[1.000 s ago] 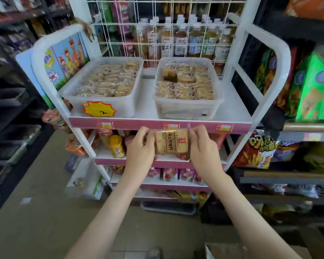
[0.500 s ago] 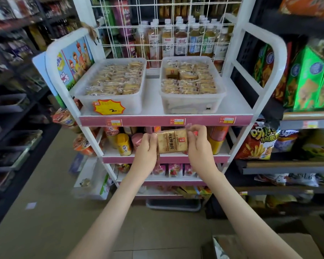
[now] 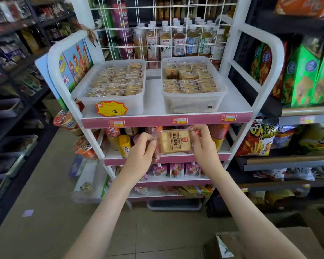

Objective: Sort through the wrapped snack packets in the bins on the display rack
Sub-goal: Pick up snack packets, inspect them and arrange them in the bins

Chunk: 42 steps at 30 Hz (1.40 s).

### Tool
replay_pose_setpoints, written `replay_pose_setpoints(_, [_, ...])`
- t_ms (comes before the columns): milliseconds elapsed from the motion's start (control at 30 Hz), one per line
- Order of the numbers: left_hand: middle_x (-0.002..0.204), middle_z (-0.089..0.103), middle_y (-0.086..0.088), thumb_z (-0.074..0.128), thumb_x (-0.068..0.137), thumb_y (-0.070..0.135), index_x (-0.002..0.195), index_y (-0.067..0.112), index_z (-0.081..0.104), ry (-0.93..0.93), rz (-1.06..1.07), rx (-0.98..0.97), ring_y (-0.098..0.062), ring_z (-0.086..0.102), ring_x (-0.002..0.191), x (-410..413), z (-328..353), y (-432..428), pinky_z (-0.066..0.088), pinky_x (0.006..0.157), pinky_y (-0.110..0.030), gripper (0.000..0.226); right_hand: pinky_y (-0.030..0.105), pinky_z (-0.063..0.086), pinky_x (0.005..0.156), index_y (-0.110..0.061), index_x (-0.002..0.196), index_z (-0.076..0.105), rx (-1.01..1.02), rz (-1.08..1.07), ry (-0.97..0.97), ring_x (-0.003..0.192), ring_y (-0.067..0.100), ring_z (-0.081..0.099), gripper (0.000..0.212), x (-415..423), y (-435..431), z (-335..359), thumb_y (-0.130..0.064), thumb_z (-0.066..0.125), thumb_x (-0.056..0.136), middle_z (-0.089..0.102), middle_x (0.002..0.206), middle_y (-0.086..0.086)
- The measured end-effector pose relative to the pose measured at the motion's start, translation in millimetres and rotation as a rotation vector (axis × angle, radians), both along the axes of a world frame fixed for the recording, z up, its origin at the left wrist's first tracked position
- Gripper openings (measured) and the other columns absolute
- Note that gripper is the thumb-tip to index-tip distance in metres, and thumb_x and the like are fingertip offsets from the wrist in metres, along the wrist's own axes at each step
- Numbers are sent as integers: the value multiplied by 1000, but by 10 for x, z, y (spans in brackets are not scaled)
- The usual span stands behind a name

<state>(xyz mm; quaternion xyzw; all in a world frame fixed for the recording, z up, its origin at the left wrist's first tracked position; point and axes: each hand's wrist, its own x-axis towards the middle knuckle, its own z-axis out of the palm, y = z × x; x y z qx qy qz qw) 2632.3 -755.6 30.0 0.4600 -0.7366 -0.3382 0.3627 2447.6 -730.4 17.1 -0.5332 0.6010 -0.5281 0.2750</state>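
Your left hand (image 3: 141, 148) and right hand (image 3: 201, 144) pinch opposite ends of a clear-wrapped tan snack packet (image 3: 174, 141) below two translucent plastic bins (image 3: 193, 105).

Snack packet (image 3: 174, 141) (between both hands)

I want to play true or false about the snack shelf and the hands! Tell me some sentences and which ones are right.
1. The left hand and the right hand pinch one snack packet between them. True.
2. Two clear bins, the left bin and the right bin, sit side by side on the top shelf. True.
3. The snack packet lies inside the right bin. False: it is held up in front of the rack, below the top shelf.
4. The yellow sticker is on the right bin. False: the yellow sticker is on the front of the left bin.
5. Bottles stand behind the two bins. True.
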Motion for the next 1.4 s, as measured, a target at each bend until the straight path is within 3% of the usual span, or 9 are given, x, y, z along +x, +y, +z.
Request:
replay_pose_setpoints(267, [80,59,0,40,102,11,102,31,41,113,-82,25,-4,58,69,176,-49,-31,48,71,-15,20,54,53,70,-24,89,53,50,-2,-105,87,42,62,15,83,47,65,-15,47,100,66,90,12])
replay_pose_setpoints(367, [98,63,-2,41,102,11,122,32,38,92,-90,8,-3,59,91,208,-64,-49,49,79,-16,30,42,55,63,-25,88,50,94,-47,-61,82,31,64,17,133,25,62,-16,43,101,64,90,8])
replay_pose_setpoints(533, [98,63,-1,44,101,12,128,34,37,110,-89,-24,-2,59,96,199,-84,-39,50,84,-20,36,12,39,44,-27,86,44,93,-120,-65,64,9,54,22,183,27,69,-16,37,103,58,82,1])
replay_pose_setpoints(733, [98,62,-2,45,100,11,122,41,39,182,-84,-11,1,58,97,265,-25,-2,50,83,-16,38,23,40,38,-21,87,50,90,-71,-129,46,12,47,19,155,111,193,-10,42,100,57,77,2])
replay_pose_setpoints(867, [94,62,0,46,100,9,125,33,40,159,-82,-30,2,59,93,306,-16,-30,47,77,-10,36,32,45,51,-21,88,52,82,-32,-161,61,23,50,19,152,125,224,-8,45,99,58,74,-1])
replay_pose_setpoints(1000, [105,58,4,50,98,17,140,19,39,-87,40,-127,-2,55,94,274,-38,-77,46,80,-12,43,36,46,60,-22,88,53,76,10,-142,68,26,52,19,149,114,301,-7,46,98,59,76,3])
replay_pose_setpoints(1167, [129,52,-9,56,82,56,139,13,43,-328,39,-511,-22,47,116,91,40,133,39,96,-34,72,24,36,46,-16,92,52,47,66,-100,47,11,42,8,251,90,436,-11,48,98,50,55,-9])
replay_pose_setpoints(1267, [123,57,-13,76,73,43,136,7,45,-450,30,-554,-28,56,108,-15,54,158,51,88,-40,79,25,38,49,-13,93,52,40,168,-62,49,11,43,6,364,110,503,-10,49,97,48,57,-6])
replay_pose_setpoints(1400, [114,54,4,82,74,31,124,15,48,-168,43,-325,-6,54,100,-36,119,109,44,82,-11,62,23,45,54,-14,97,57,-41,197,-197,57,11,52,9,366,144,520,-9,49,98,57,72,0])
